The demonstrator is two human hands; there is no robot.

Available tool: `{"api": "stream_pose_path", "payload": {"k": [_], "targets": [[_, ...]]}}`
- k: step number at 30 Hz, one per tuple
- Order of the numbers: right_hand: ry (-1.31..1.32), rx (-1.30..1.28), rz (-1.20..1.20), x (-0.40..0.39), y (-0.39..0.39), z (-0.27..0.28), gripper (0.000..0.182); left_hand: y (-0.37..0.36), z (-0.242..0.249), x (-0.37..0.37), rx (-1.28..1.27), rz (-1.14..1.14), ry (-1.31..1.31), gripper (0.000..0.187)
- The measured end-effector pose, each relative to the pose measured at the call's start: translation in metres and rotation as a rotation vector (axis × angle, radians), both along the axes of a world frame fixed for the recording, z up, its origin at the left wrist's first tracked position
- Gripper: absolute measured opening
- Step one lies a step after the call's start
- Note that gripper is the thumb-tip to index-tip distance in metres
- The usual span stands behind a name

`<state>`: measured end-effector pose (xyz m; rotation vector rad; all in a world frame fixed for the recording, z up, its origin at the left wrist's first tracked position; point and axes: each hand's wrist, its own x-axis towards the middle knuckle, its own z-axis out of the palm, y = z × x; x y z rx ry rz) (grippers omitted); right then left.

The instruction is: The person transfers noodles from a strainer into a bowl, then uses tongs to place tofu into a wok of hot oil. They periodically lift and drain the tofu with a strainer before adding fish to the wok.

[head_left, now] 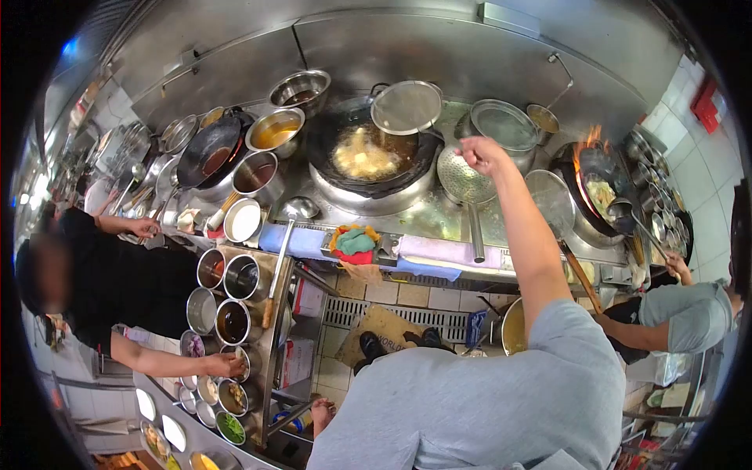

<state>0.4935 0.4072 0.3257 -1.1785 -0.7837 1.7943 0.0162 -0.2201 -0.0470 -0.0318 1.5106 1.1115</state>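
Note:
My right hand (482,153) reaches out over the stove with its fingers curled, and I see nothing in it. It hovers just above a perforated skimmer (462,182) lying on the steel stove top, beside a steel pot (504,125). To its left a big black wok (364,155) holds pale food frying in oil, with a round mesh strainer (406,107) resting on its rim. My grey sleeve and shirt (486,407) fill the bottom of the view. My left hand is out of sight.
A person in black at the left has a hand (227,364) on a rack of sauce tins (233,321). A person in grey at the right (677,313) tends a flaming wok (599,192). A ladle (300,208), cloths (354,243) and several bowls crowd the stove front.

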Motion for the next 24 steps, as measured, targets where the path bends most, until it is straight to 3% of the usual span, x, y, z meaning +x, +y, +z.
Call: {"api": "stream_pose_path", "payload": {"k": [1, 5, 7, 8, 9, 10, 11, 12, 14, 15, 16, 18, 20, 22, 24], "targets": [[0.131, 0.005, -0.001, 0.009, 0.017, -0.003, 0.024, -0.003, -0.010, -0.006, -0.038, 0.092, -0.198, 0.012], [0.341, 0.000, -0.174, 0.005, 0.073, 0.001, 0.020, 0.003, 0.025, 0.004, 0.050, 0.050, -0.020, 0.013], [-0.603, 0.271, -0.301, -0.004, 0.095, -0.001, 0.015, 0.012, 0.023, -0.011, 0.048, 0.021, -0.113, 0.009], [-0.600, 0.270, -0.298, -0.001, 0.095, 0.004, 0.015, 0.009, 0.019, -0.019, 0.040, -0.006, -0.208, 0.005], [-0.964, 0.291, -0.176, 0.002, 0.084, 0.025, 0.024, 0.012, 0.021, -0.015, 0.041, -0.003, -0.207, 0.005], [-1.327, 0.306, -0.043, 0.006, 0.075, 0.037, 0.037, 0.018, 0.027, -0.005, 0.011, -0.063, 0.071, 0.005], [-1.331, 0.305, -0.039, 0.017, 0.077, 0.027, 0.037, 0.023, 0.039, 0.004, -0.020, -0.122, 0.348, 0.007], [-1.159, 0.410, -0.150, 0.035, 0.084, 0.007, 0.043, 0.025, 0.031, 0.006, -0.026, -0.118, 0.341, 0.007], [-0.774, 0.469, -0.267, 0.027, 0.058, 0.007, 0.051, 0.016, 0.007, 0.006, -0.081, -0.053, 0.215, 0.010], [-0.569, 0.419, -0.282, 0.010, 0.016, 0.031, 0.052, 0.021, 0.025, -0.001, -0.078, -0.007, -0.107, 0.011], [-0.611, 0.418, -0.203, 0.009, 0.006, 0.033, 0.052, 0.018, 0.020, 0.002, -0.091, -0.011, -0.159, 0.010], [-0.512, 0.395, -0.063, 0.009, 0.001, 0.032, 0.049, 0.016, 0.020, 0.018, -0.069, -0.189, 0.123, 0.005], [-0.477, 0.351, 0.006, 0.007, -0.008, 0.031, 0.048, 0.019, 0.013, 0.010, -0.083, -0.114, 0.009, 0.003], [-0.651, 0.314, 0.035, 0.003, -0.005, 0.027, 0.048, 0.030, 0.016, 0.004, -0.085, -0.056, -0.097, 0.001], [-0.736, 0.316, 0.052, 0.002, -0.003, 0.023, 0.047, 0.041, 0.022, -0.001, 0.024, -0.241, 0.293, 0.003]]}}
